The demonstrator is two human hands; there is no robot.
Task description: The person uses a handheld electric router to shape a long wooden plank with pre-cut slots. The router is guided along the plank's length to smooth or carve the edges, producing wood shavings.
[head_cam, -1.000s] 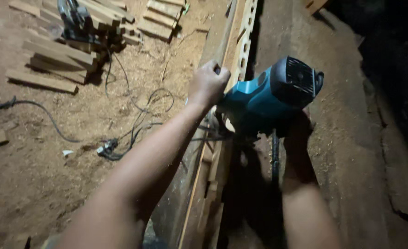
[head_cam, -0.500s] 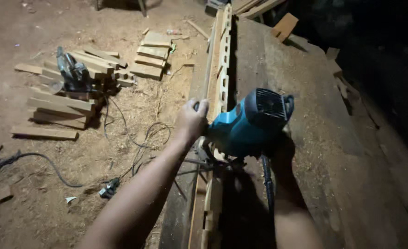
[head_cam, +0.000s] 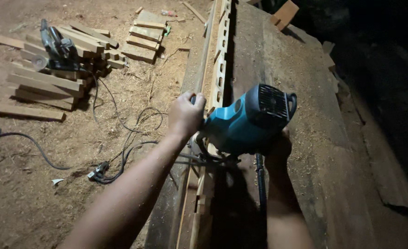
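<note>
Gripping blue power tool (head_cam: pixel 245 122), left hand (head_cam: pixel 184 114) clamped side handle; right hand (head_cam: pixel 278 150) shadowed underneath, grip unclear; slotted wooden rail (head_cam: pixel 219 64) below.

1. A teal-and-black plastic electric router (head_cam: pixel 248 121) with a vented black motor cap sits tilted on the slotted rail, its black cord (head_cam: pixel 259 180) trailing back toward the viewer.
2. A long pale wooden rail with rectangular slots (head_cam: pixel 219 69) lies lengthwise on the dusty workbench, running under the router, edge-up.
</note>
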